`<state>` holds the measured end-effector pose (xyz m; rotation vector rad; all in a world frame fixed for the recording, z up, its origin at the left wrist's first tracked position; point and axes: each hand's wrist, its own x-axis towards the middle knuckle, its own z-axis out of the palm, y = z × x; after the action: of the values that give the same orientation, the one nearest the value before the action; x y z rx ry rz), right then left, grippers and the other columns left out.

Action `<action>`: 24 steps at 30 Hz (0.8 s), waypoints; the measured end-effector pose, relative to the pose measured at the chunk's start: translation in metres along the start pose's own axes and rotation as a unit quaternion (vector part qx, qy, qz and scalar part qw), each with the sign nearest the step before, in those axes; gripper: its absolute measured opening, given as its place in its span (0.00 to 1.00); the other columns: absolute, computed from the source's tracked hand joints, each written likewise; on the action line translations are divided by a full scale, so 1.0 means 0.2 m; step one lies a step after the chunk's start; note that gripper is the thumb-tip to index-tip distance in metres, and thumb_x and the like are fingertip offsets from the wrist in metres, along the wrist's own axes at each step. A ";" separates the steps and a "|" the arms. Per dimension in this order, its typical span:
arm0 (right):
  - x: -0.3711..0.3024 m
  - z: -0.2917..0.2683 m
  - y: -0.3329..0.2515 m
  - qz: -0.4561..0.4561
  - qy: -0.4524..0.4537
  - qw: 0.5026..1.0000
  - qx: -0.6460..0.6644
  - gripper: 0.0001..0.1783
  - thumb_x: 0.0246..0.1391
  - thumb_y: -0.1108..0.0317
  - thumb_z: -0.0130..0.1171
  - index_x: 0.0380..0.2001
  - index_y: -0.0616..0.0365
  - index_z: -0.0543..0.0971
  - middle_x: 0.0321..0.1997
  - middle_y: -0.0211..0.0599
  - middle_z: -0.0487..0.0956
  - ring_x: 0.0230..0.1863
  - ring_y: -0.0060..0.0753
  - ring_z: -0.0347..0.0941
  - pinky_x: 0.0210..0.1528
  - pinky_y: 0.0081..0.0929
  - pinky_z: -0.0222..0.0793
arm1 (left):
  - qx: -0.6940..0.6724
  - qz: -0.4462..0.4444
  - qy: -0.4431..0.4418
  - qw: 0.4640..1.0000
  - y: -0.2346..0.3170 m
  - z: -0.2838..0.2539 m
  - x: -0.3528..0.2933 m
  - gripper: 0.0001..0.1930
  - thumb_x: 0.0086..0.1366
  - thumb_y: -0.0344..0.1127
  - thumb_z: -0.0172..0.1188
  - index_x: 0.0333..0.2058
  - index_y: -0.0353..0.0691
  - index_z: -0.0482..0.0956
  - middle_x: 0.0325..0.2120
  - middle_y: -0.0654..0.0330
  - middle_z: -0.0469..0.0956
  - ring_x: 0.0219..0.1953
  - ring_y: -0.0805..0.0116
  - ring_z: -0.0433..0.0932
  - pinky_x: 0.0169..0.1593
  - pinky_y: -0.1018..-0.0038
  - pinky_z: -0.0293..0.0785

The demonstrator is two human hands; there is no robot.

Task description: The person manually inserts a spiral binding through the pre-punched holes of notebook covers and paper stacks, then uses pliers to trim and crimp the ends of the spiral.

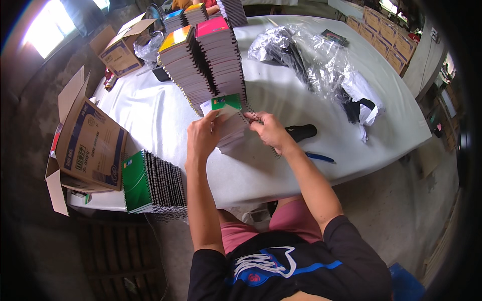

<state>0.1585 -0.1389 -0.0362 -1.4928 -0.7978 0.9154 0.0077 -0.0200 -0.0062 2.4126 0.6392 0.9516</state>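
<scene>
A green-covered notebook (227, 102) and loose white pages lie atop a stack of unbound pages (232, 134) in front of me. My left hand (203, 134) pinches the left edge of a notebook's page block, whose top sheet looks translucent. At that block's right edge, my right hand (271, 131) grips a thin dark spiral binding coil (274, 152), which trails below the fingers. Whether the coil passes through the holes is too small to tell. Just behind rise tall stacks of spiral notebooks, one topped by a yellow cover (176, 37), the other by a pink cover (212, 26).
Bound green notebooks (135, 180) stand at the table's front left, beside an open cardboard box (93, 143). Another open box (122, 52) is farther back. To my right lie a black pouch-like object (302, 132), a blue-handled tool (320, 157) and crumpled clear plastic (321, 55).
</scene>
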 end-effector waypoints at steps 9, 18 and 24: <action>0.08 0.06 -0.08 -0.041 0.029 0.996 -0.072 0.31 0.51 0.47 0.60 0.48 0.63 0.76 0.38 0.44 0.80 0.42 0.34 0.76 0.45 0.27 0.70 | 0.199 -0.018 -0.002 0.980 0.14 0.03 -0.16 0.42 0.41 0.55 0.72 0.56 0.43 0.71 0.59 0.52 0.62 0.62 0.52 0.61 0.57 0.63 0.64; 0.39 -0.01 -0.02 -0.050 -0.003 0.976 -0.212 0.22 0.47 0.57 0.65 0.37 0.65 0.81 0.32 0.42 0.82 0.32 0.29 0.78 0.38 0.27 0.72 | 0.037 -0.202 -0.028 0.978 0.00 0.16 -0.18 0.54 0.50 0.70 0.58 0.64 0.34 0.54 0.66 0.48 0.48 0.69 0.43 0.35 0.60 0.36 0.41; 0.32 0.02 -0.11 -0.084 0.075 0.981 -0.160 0.20 0.42 0.68 0.71 0.37 0.71 0.79 0.30 0.39 0.81 0.32 0.26 0.76 0.36 0.24 0.71 | 0.042 -0.187 -0.044 0.980 -0.06 0.17 -0.21 0.57 0.41 0.76 0.59 0.65 0.49 0.54 0.67 0.56 0.50 0.69 0.42 0.31 0.53 0.26 0.34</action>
<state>0.1851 -0.0780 -0.0219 -1.7195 -0.9771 0.5588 0.0028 -0.0435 -0.0560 2.2735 1.0713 0.6685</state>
